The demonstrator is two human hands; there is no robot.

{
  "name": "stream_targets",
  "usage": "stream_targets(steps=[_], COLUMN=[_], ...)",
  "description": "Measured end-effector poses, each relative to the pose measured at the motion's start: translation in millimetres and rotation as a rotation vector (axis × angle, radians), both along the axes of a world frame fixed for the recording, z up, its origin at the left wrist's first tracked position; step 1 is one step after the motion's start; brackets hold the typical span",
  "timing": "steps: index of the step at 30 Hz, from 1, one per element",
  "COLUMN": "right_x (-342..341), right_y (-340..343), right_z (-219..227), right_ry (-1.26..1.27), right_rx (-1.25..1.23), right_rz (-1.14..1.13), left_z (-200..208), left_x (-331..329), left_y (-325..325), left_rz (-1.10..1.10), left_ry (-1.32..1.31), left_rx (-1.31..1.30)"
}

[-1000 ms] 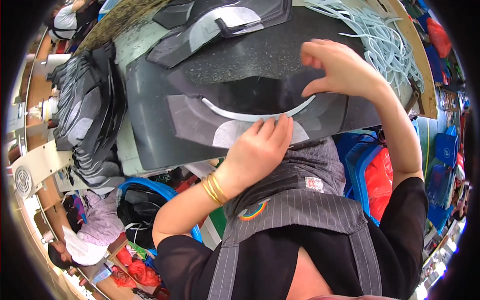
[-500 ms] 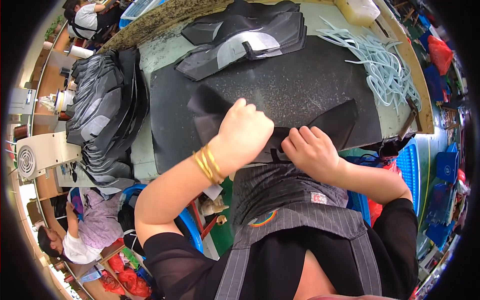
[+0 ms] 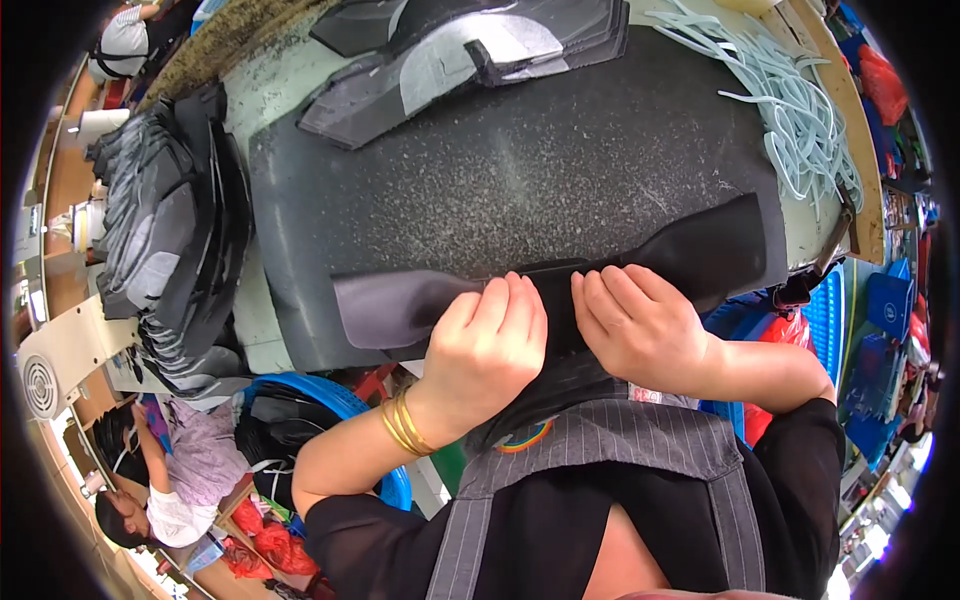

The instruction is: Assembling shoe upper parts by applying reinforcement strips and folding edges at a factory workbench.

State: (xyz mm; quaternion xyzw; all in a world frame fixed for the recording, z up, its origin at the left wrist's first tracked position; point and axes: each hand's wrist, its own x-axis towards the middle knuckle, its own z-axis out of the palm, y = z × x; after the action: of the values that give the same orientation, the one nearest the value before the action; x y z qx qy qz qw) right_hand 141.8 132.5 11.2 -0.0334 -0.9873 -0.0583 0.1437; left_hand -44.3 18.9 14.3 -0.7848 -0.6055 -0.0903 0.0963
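A black shoe-upper-like cut piece [image 3: 400, 300] lies along the near edge of the dark work board [image 3: 400, 215], its two wide ends spread left and right. My left hand [image 3: 492, 335] pinches its narrow middle, fingers bent together over the edge. Just to the right, my right hand [image 3: 645, 325] grips the same piece, its fingers closed along the upper edge. A short gap parts the two hands. The thumbs and the underside of the piece are hidden.
Stacked black and grey cut pieces [image 3: 450, 65] lie at the board's far side. Another tall stack [image 3: 165, 220] stands at left. Pale blue strips [image 3: 800, 120] are heaped at far right. Blue baskets [image 3: 395, 485] sit below the table; a co-worker [image 3: 175, 500] is at lower left.
My left hand has come down from above the piece to its near edge. The piece's left end has unfolded flat. The whole view has shifted slightly.
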Motion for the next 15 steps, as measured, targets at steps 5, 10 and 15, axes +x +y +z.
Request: stream_targets(steps=[5,10,15], right_x=[-1.9,1.5,-1.3], right_y=[-7.3,3.2,2.6], right_z=[12.7,3.2,9.3], right_ry=[-0.113,-0.002,-0.051], right_rx=[-0.202,-0.585,-0.558], right_rz=[-0.057,-0.043,0.027], left_z=[15.8,-4.1,-0.8], left_x=[6.9,-14.5,-17.3], left_y=[-12.7,-14.1,-19.2], left_rz=[0.036,0.005,-0.106], left_ry=[-0.055,-0.751,-0.560], left_rx=[-0.164,-0.231,-0.237])
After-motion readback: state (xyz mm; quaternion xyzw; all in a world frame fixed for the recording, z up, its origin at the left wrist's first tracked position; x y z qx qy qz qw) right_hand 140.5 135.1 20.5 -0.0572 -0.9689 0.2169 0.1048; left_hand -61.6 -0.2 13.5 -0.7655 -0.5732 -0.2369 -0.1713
